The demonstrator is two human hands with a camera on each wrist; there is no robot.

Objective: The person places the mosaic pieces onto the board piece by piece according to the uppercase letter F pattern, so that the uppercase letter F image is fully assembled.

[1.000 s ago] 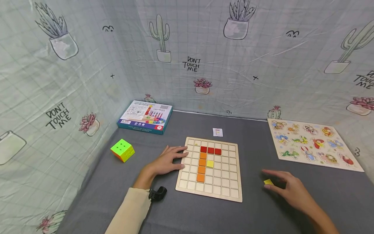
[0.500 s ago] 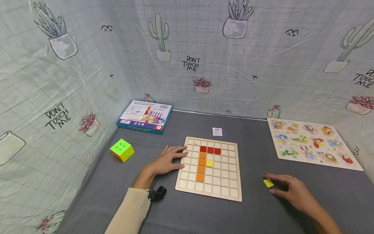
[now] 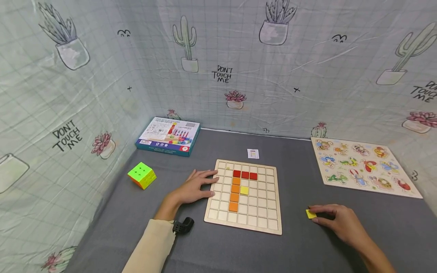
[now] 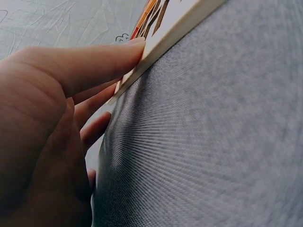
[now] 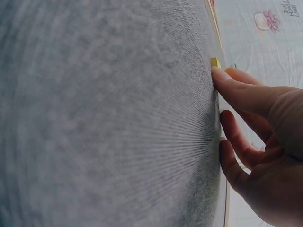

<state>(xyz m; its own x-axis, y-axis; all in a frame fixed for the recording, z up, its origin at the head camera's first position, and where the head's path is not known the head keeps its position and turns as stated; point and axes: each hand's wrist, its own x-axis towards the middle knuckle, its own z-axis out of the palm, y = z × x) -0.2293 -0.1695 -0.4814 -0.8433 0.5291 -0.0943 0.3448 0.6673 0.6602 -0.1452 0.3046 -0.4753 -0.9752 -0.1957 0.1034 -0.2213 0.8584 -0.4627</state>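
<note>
A wooden grid board (image 3: 269,226) lies on the grey cloth, bearing several orange tiles (image 3: 234,197), a row of red tiles (image 3: 245,174) and one yellow tile (image 3: 244,190). My left hand (image 3: 192,189) rests along the board's left side, fingers extended. In the left wrist view its thumb (image 4: 113,59) lies against the board's edge (image 4: 156,54). To the right of the board, my right hand (image 3: 339,223) pinches another yellow tile (image 3: 310,214) between thumb and forefinger, close over the cloth. That tile (image 5: 215,62) shows at the fingertips in the right wrist view.
A puzzle cube (image 3: 141,176) sits left of my left arm, with a flat toy box (image 3: 167,138) behind it. A small printed card (image 3: 253,153) lies beyond the board. At the far right is an insect puzzle board (image 3: 362,165). Patterned fabric walls (image 3: 225,45) enclose the table.
My right thumb and forefinger drew away from the loose yellow tile, then closed on it again, and it has shifted slightly left. My left hand stays at the board.
</note>
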